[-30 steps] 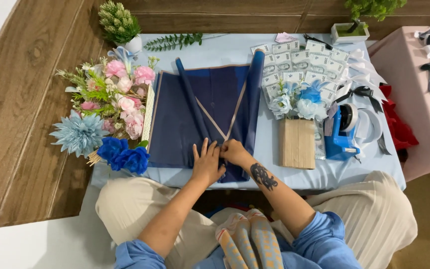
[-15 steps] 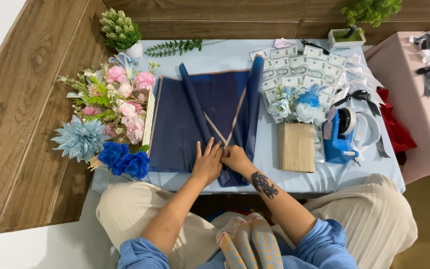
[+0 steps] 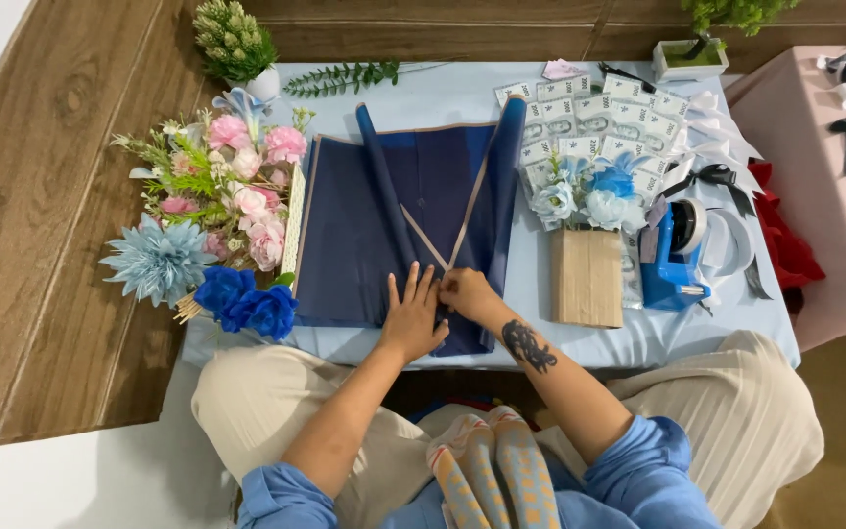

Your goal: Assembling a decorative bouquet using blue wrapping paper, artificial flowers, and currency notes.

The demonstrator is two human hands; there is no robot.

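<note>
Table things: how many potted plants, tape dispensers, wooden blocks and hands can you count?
potted plants: 2
tape dispenser: 1
wooden block: 1
Hands: 2, the left hand and the right hand
Total: 6

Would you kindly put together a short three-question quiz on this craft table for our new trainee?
1. True or false: both hands rest on the dark blue wrapping paper.
2. What stands just right of the wooden block: A) tape dispenser, B) potted plant, C) pink flowers?
3. Which hand is laid flat with its fingers spread?

Key
1. True: the left hand and the right hand press the paper near its front edge.
2. A, the blue tape dispenser.
3. The left hand.
</note>
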